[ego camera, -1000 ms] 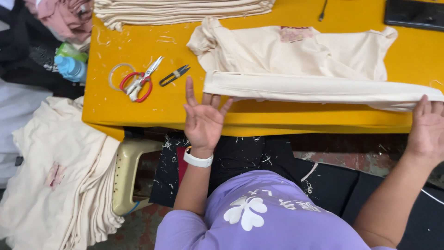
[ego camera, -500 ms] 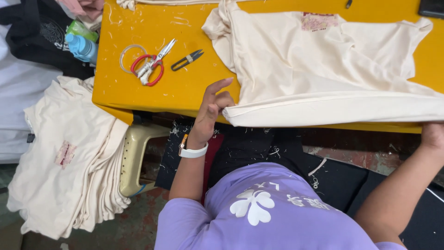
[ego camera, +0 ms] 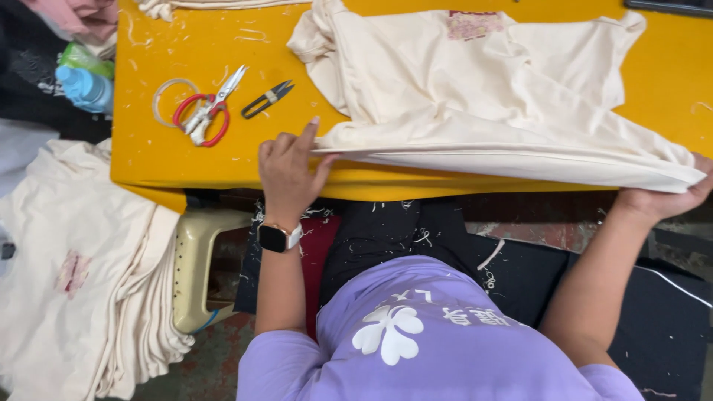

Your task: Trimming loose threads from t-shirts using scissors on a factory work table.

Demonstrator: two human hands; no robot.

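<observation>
A purple top w/ a white flower print (ego camera: 438, 334) is seen nearest, at bottom centre, worn by the person looking down. To the left, a stack of cream garments (ego camera: 82, 275) is piled on a pale plastic stool (ego camera: 197, 260). The left hand (ego camera: 286, 174), w/ a watch on the wrist, is pressed at the near edge of the yellow surface (ego camera: 186, 160); its grip is pinched on the left end of the cream shirt's (ego camera: 475, 96) folded hem. The right hand (ego camera: 668, 197) is clamped on the hem's right end, at the surface edge. The shirt is spread flat across the surface's centre & right, a faded pink print near its far edge. Left of the shirt, red-handled scissors (ego camera: 202, 115) are laid over a white ring (ego camera: 172, 96), w/ small black thread snips (ego camera: 266, 100) just beside. Far left, off the surface, a blue bottle (ego camera: 83, 87) is seen.
</observation>
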